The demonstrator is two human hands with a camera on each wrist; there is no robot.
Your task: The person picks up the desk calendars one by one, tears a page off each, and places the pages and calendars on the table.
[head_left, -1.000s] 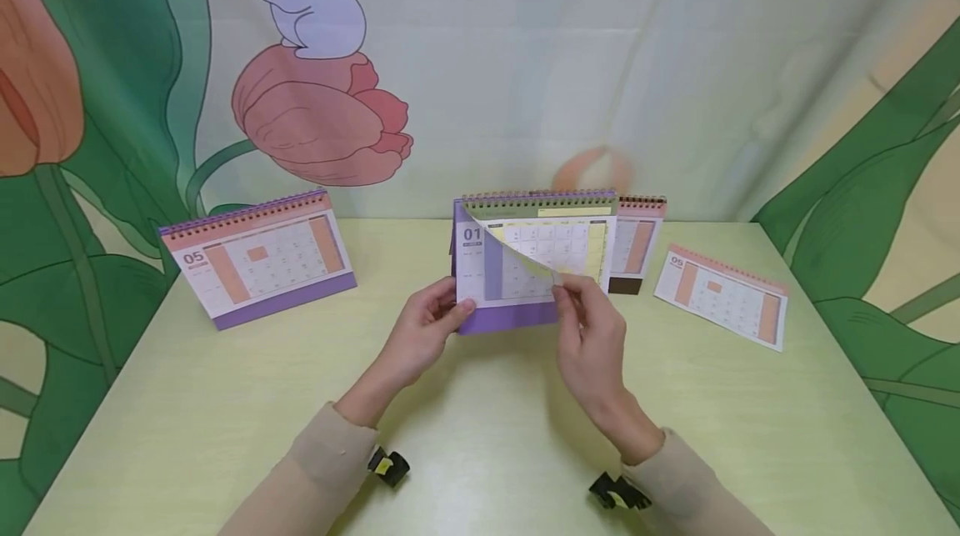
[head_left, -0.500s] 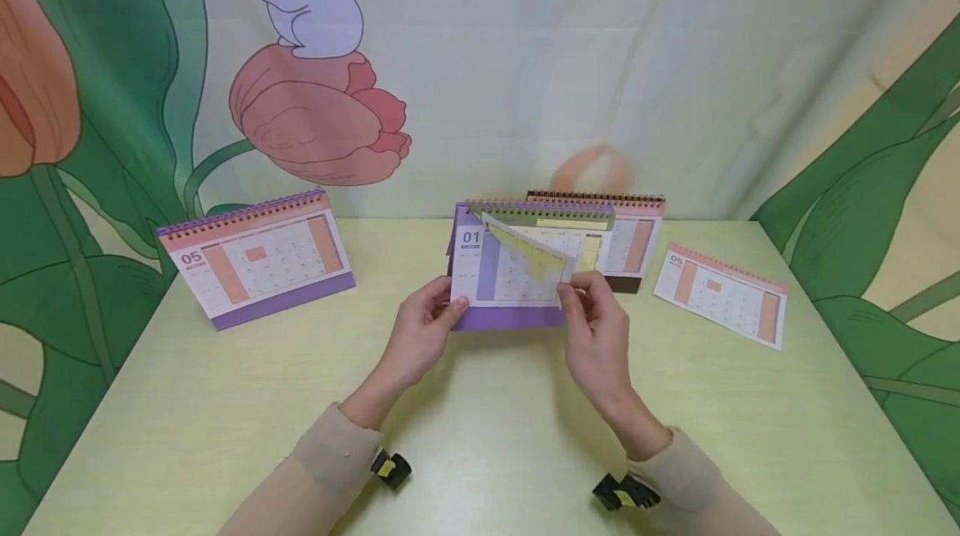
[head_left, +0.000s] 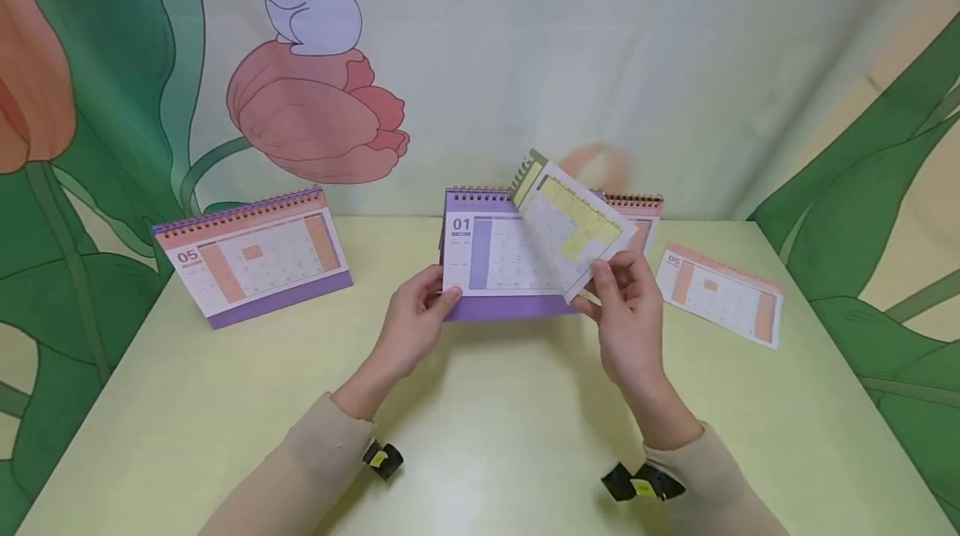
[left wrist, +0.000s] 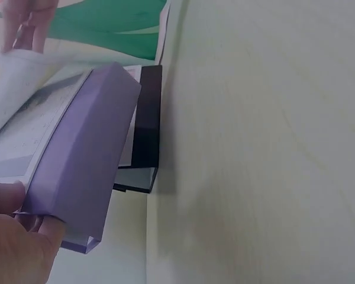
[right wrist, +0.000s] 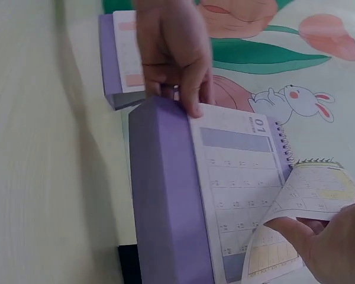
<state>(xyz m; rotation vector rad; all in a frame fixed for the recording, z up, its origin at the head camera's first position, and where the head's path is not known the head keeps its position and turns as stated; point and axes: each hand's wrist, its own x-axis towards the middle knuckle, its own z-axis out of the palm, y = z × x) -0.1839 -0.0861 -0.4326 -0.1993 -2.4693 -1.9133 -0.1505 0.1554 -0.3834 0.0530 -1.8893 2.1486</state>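
Note:
A purple desk calendar point(head_left: 498, 257) shows a page marked 01 under its ring binding. My left hand point(head_left: 411, 315) grips its lower left corner, thumb on the front; in the left wrist view the purple base point(left wrist: 86, 142) is tilted in these fingers. My right hand point(head_left: 633, 319) pinches the lower edge of a page with a green header and yellow blocks point(head_left: 577, 223). This page slants across the calendar's right part, its punched top edge raised over the rings. In the right wrist view the page point(right wrist: 307, 192) curls up beside the coil.
A pink-topped calendar on a purple base point(head_left: 258, 257) stands at the left. Behind the held calendar stands another pink one point(head_left: 645, 227), mostly hidden. A loose pink-topped page marked 05 point(head_left: 720, 298) lies at the right of the table point(head_left: 480, 436). A printed curtain point(head_left: 465, 61) hangs behind.
My right hand has moved right, pulling the green-headed page with it. The page's top edge has swung up off the rings, and more of the 01 page shows. The left hand keeps its grip.

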